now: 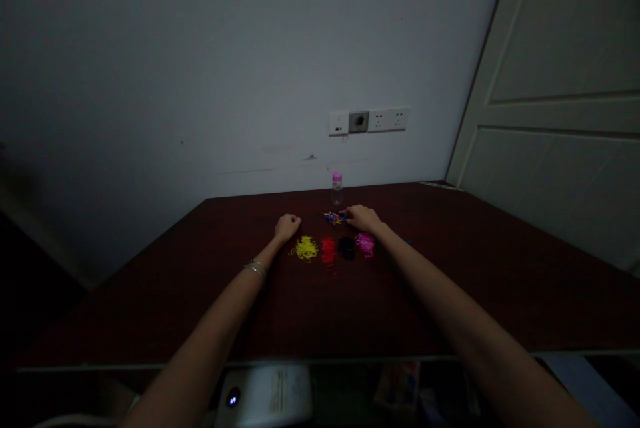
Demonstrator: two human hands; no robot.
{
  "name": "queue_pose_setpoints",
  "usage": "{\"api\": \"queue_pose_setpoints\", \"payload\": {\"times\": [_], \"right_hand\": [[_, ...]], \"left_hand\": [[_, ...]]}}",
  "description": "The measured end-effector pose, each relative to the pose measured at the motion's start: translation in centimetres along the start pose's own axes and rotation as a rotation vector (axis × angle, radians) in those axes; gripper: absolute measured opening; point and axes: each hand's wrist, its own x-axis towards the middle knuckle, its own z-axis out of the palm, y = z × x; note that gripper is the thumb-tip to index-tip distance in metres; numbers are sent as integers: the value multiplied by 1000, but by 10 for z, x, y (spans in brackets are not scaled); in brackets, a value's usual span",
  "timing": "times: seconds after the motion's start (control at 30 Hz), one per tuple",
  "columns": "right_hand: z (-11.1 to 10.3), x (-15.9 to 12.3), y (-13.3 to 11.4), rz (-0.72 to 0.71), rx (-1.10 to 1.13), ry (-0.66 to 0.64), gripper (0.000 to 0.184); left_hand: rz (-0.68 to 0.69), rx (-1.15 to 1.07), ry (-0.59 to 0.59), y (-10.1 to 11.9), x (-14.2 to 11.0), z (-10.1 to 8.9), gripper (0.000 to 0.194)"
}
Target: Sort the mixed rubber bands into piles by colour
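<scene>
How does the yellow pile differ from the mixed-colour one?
The yellow pile is one colour; the mixed pile has several. The yellow pile lies nearer the person, the mixed pile farther back, towards the bottle. The right hand is at the mixed pile; no hand is on the yellow pile. Both lie loose on the table.

1. On the desk (150, 295), four band piles (328, 249) lie side by side.
2. A fifth pile (334, 219) lies behind the middle of that row.
3. Behind it stands a bottle (337, 191), near the wall (200, 81).
4. Socket panels (389, 120) sit on the wall, above and rightward of the bottle.
5. A door (555, 168) is at right.
</scene>
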Motion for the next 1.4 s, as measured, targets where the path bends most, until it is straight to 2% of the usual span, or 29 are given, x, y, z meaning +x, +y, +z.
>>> {"api": "queue_pose_setpoints", "payload": {"times": [0.5,0.83,0.97,1.13,1.27,1.4], "right_hand": [[4,1,-7,-22,-68,38,27],[-10,-4,-2,-21,-39,100,26],[-20,-17,12,-55,76,135,23],[-24,-46,43,-92,203,163,21],[-24,-74,67,-81,233,157,23],[-23,-98,78,-115,212,114,24]], "left_hand": [[22,-5,-6,3,-5,-4,33],[28,-8,4,-1,-1,0,34],[22,-10,3,-1,-1,0,34],[15,4,3,0,-1,-1,33],[4,16,6,-1,0,0,33],[3,31,2,-3,2,1,33]]}}
